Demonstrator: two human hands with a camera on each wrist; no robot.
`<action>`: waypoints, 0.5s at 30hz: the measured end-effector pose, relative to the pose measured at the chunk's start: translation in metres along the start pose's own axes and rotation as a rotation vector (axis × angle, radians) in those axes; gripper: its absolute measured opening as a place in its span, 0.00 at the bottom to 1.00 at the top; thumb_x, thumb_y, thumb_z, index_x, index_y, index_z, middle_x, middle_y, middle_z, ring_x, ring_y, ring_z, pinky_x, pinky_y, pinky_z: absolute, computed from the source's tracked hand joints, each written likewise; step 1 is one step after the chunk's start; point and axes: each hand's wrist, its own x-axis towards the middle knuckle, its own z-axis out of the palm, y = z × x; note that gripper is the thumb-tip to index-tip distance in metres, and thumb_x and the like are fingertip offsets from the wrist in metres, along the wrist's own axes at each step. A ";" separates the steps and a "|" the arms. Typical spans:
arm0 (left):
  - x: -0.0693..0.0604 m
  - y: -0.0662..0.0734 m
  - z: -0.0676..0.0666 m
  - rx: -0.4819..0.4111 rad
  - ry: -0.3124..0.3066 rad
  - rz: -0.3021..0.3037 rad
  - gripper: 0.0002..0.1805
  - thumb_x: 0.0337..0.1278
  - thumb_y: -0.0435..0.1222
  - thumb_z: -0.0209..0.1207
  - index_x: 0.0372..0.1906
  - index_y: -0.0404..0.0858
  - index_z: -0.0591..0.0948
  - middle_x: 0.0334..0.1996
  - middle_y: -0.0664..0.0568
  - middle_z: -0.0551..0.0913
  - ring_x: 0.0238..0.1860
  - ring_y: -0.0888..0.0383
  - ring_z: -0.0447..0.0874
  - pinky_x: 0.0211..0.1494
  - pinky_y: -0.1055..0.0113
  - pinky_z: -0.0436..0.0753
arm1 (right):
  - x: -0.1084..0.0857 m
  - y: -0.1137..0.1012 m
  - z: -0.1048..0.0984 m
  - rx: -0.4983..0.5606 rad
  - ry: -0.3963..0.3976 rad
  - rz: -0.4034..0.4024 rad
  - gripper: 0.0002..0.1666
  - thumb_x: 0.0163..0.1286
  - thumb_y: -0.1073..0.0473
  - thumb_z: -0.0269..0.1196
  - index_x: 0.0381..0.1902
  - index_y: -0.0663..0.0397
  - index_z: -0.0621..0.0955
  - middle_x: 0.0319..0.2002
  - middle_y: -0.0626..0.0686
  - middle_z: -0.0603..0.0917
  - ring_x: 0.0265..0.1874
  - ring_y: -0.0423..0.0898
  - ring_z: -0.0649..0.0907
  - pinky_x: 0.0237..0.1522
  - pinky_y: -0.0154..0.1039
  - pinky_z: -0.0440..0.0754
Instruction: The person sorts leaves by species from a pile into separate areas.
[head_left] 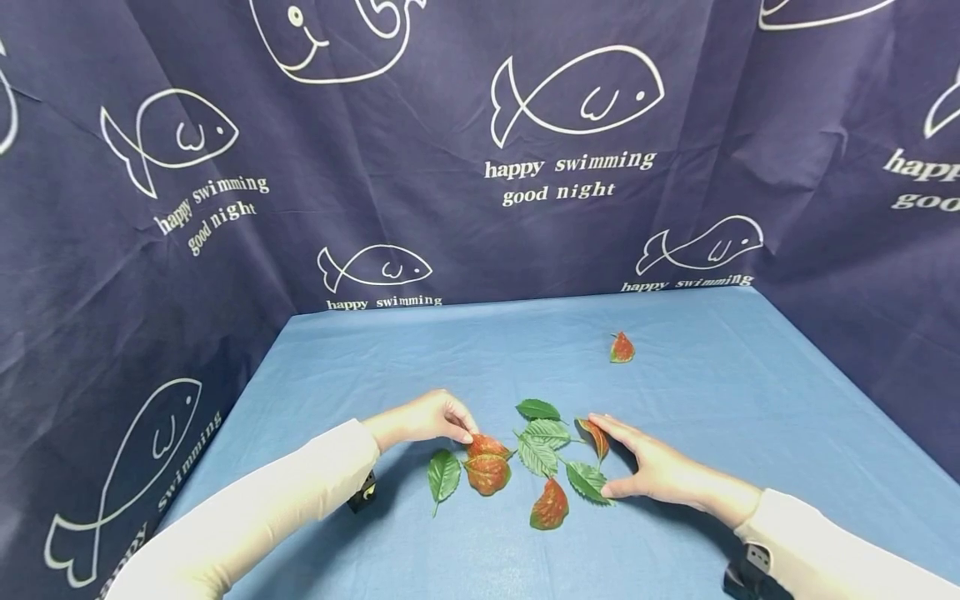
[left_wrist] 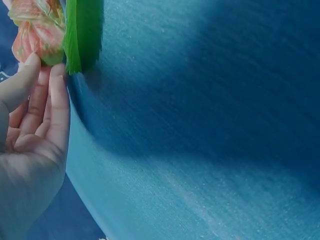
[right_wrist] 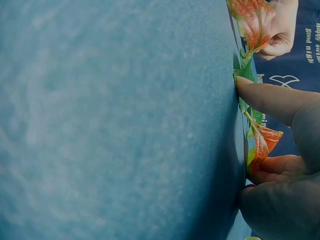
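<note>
In the head view my left hand [head_left: 433, 417] pinches the edge of a red-orange leaf [head_left: 486, 445]. Its thumb lies on the leaf in the left wrist view. A second red leaf [head_left: 487, 474] overlaps the pinched one, and a green leaf [head_left: 444, 476] lies just left of them. My right hand [head_left: 652, 467] is spread: the thumb touches a green leaf [head_left: 587, 481] and the other fingers touch a curled orange-red leaf [head_left: 596, 437]. Between the hands are overlapping green leaves [head_left: 538, 455].
Another red leaf [head_left: 551, 505] lies nearer the front, and a small red-green leaf [head_left: 622, 348] sits farther back. A green leaf [head_left: 537, 408] tops the middle group. The blue cloth table [head_left: 390, 350] meets dark blue fish-print curtains [head_left: 450, 200] at the back and sides.
</note>
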 end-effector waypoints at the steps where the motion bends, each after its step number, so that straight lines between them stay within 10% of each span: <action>1: 0.000 0.000 0.000 -0.006 -0.004 0.003 0.07 0.52 0.31 0.67 0.37 0.34 0.88 0.32 0.47 0.89 0.30 0.71 0.82 0.38 0.76 0.83 | 0.000 0.000 0.000 0.000 0.000 -0.001 0.59 0.48 0.48 0.76 0.74 0.51 0.60 0.73 0.68 0.57 0.71 0.70 0.55 0.66 0.72 0.57; 15: -0.005 -0.003 -0.006 -0.140 0.014 -0.018 0.08 0.54 0.27 0.65 0.39 0.28 0.86 0.30 0.42 0.88 0.28 0.67 0.81 0.38 0.64 0.87 | -0.001 -0.001 0.000 -0.018 0.003 -0.006 0.59 0.48 0.48 0.76 0.74 0.51 0.60 0.73 0.68 0.57 0.71 0.70 0.56 0.65 0.73 0.58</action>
